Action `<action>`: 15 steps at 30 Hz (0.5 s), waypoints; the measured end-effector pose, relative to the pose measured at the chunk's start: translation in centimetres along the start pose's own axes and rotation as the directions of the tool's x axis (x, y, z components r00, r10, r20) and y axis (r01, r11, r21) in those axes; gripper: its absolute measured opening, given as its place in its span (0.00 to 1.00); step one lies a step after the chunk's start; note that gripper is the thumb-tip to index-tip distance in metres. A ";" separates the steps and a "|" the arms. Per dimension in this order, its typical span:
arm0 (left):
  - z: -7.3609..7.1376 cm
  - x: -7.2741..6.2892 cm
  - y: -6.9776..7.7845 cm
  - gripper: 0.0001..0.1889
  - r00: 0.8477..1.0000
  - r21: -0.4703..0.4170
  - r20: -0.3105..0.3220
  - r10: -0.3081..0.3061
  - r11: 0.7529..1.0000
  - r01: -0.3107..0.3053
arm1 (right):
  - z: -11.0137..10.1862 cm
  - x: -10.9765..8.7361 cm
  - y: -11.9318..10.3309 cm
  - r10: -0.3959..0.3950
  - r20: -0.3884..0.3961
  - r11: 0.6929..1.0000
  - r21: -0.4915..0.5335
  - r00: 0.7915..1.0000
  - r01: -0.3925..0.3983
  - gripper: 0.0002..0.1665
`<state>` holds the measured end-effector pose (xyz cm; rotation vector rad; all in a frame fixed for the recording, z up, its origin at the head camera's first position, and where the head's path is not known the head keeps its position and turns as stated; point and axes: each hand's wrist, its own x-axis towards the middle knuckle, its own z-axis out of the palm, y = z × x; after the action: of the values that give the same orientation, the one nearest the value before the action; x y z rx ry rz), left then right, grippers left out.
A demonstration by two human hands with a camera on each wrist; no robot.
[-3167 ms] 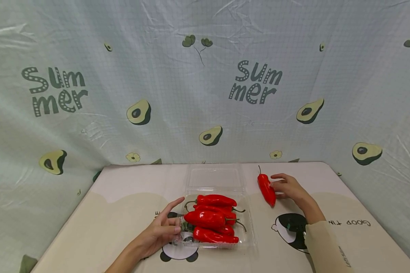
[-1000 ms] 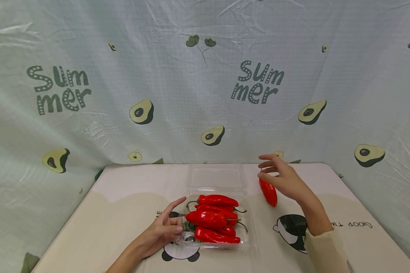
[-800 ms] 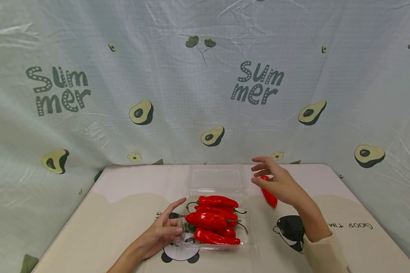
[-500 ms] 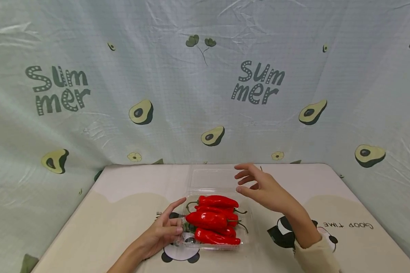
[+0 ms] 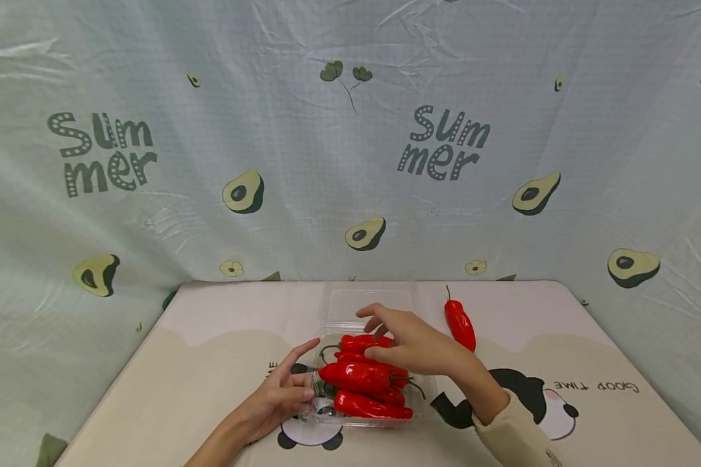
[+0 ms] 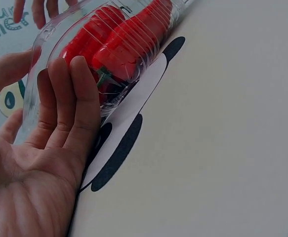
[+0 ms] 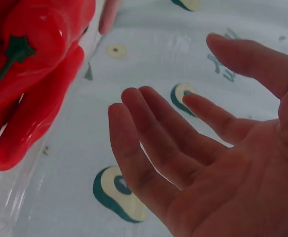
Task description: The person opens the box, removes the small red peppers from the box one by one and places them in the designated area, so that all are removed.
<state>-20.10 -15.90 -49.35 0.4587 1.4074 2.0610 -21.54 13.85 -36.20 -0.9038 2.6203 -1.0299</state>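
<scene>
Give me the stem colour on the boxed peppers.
Green; the stem shows best in the right wrist view.

Small glints dot the peppers (image 5: 353,375), and the 2 wrist views look dim.

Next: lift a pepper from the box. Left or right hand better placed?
Right hand, probably: it hangs over the peppers in the open box, holding nothing. The left hand rests against the box's left side, so it seems better for steadying.
</scene>
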 end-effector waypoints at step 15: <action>0.1 -0.1 0.2 0.47 1.000 -0.017 -0.012 -0.022 1.000 0.021 | 1.8 3.5 -1.5 0.019 0.305 0.971 -0.232 0.952 0.055 0.27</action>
<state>-20.06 -15.94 -49.16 0.4232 1.3949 2.0600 -22.94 9.91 -36.37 -1.0449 2.5048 -0.5305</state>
